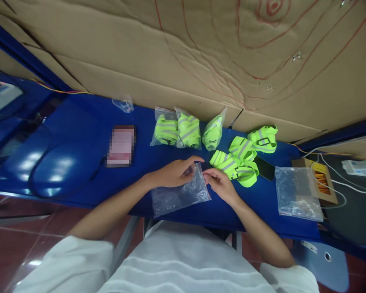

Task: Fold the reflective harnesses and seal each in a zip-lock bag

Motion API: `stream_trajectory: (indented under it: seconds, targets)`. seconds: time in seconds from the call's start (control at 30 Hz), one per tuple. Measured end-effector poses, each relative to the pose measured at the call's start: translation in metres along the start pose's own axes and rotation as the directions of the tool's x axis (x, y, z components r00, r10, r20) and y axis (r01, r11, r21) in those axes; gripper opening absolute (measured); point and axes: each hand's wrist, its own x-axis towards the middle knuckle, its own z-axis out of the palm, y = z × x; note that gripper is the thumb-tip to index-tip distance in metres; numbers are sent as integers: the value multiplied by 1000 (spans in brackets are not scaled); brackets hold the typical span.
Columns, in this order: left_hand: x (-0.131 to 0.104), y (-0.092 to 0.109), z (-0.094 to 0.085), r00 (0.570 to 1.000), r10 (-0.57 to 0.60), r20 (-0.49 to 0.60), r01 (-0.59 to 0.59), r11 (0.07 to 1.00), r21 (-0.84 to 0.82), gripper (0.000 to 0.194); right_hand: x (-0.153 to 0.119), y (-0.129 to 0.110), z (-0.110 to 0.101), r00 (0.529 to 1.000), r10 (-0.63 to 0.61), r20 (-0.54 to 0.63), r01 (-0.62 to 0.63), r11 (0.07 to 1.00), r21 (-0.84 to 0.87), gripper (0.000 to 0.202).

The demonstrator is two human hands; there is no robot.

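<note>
A clear plastic zip bag (183, 197) lies at the table's front edge, its mouth turned to the right. My left hand (177, 173) rests on the bag's upper side, thumb against the plastic and index finger reaching over the edge. My right hand (221, 185) pinches the bag's opening between thumb and fingertips. No contents show inside this bag. Just beyond my right hand are loose rolled neon-yellow reflective straps (242, 156) with grey stripes and black buckles. Farther back stand bagged reflective straps: one on the left (165, 129), one in the middle (188, 130), one on the right (212, 132).
A dark phone (266, 169) lies partly under the straps. To the right are more clear bags (297, 195), an open cardboard box (327, 183) and white cables. A blurred-out device (120, 146) and crumpled plastic (124, 103) lie left. Cardboard panels (140, 49) wall the blue table's back.
</note>
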Motion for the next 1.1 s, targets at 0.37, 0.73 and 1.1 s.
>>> stream_trajectory:
  seconds: [0.37,0.73,1.1]
  targets:
    - [-5,8,24,887,364,-284,-169,829,534,35,-3,-2,-1,999,46,20,-48,992,114,38]
    - [-6,11,32,813,534,-232,-336,756,562,40,-4,-3,-8,962,165,219,-242,887,394,45]
    - [-10,6,28,880,404,-250,-222,814,536,20,-10,-6,-20,856,-487,-172,285,723,-630,21]
